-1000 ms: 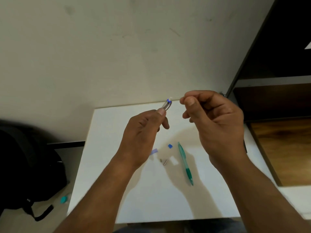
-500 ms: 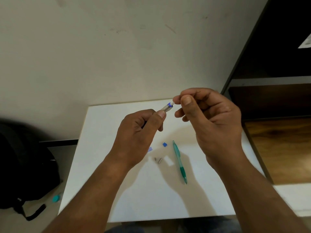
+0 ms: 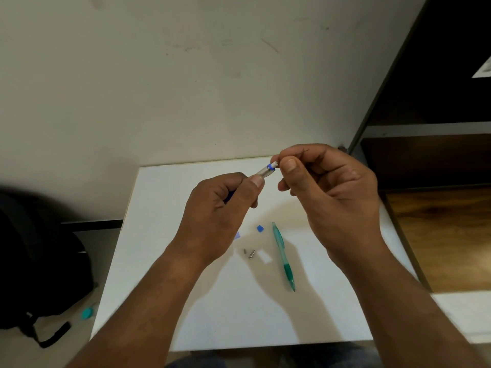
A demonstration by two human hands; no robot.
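Observation:
My left hand grips a clear pen barrel with a blue ring and a white tip at its upper end, held above the white table. My right hand pinches that white tip between thumb and forefinger. On the table under my hands lie a green pen, a small blue piece, a pale blue scrap, two tiny metal parts and a small white piece.
A plain wall stands behind the table. At the right is a dark shelf unit with a wooden surface. A black backpack sits on the floor at the left, with a small teal object beside it.
My right hand has closed in on the barrel's upper end and now pinches its white tip. The left hand has kept hold of the barrel, tilting it lower.

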